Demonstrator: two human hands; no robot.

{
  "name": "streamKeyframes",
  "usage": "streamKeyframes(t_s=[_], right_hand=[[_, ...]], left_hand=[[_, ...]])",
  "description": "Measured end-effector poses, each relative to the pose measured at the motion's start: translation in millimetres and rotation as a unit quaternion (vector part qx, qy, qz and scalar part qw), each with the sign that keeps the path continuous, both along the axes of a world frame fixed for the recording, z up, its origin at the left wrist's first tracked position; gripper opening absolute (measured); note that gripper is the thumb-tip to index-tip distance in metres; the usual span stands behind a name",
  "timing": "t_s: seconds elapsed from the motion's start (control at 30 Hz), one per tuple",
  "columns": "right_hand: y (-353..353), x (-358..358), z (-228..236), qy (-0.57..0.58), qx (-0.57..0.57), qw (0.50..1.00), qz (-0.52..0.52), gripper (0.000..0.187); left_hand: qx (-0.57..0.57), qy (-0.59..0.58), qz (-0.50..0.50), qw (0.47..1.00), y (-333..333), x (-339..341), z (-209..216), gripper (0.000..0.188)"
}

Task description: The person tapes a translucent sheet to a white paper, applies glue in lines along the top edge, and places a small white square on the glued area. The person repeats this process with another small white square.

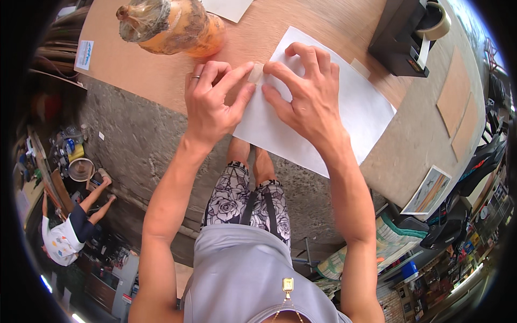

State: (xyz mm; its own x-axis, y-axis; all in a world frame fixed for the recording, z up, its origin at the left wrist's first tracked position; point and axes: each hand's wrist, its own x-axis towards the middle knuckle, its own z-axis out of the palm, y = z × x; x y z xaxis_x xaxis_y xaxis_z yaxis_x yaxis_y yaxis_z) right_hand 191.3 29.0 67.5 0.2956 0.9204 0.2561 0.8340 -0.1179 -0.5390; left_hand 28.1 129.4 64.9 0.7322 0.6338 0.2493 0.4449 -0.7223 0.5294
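A white sheet of paper (344, 113) lies on a brown wooden board (145, 59), its near part hanging over the board's edge. A short piece of beige tape (256, 72) sits at the sheet's left edge. My left hand (212, 99), wearing a ring, pinches the tape between thumb and forefinger. My right hand (304, 94) rests on the paper, its forefinger and thumb touching the same tape piece from the right. Both forearms come up from the lower edge.
A black tape dispenser (406, 35) with a beige roll stands at the back right. An orange plastic-wrapped object (172, 24) lies at the back left. A small picture card (428, 191) lies on the grey surface. Another person (70, 226) sits on the floor far left.
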Motion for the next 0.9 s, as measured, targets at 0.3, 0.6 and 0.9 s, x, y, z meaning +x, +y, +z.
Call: streamKeyframes(t_s=[0.3,0.6,0.9], right_hand=[[9.1,13.1,3.1,-0.056,-0.023,0.995,0.081,0.023],[12.3,18.6,7.7,-0.049,-0.023,0.993,0.109,0.023],[11.6,19.8,5.1,-0.057,-0.026,0.989,0.131,0.029]], left_hand=[[0.005,-0.037,0.011,0.999,0.1,-4.3,-5.9,0.041],[-0.036,-0.052,0.021,0.998,0.6,-7.3,-8.6,0.045],[-0.038,-0.061,0.019,0.997,1.7,-3.4,-0.1,0.049]])
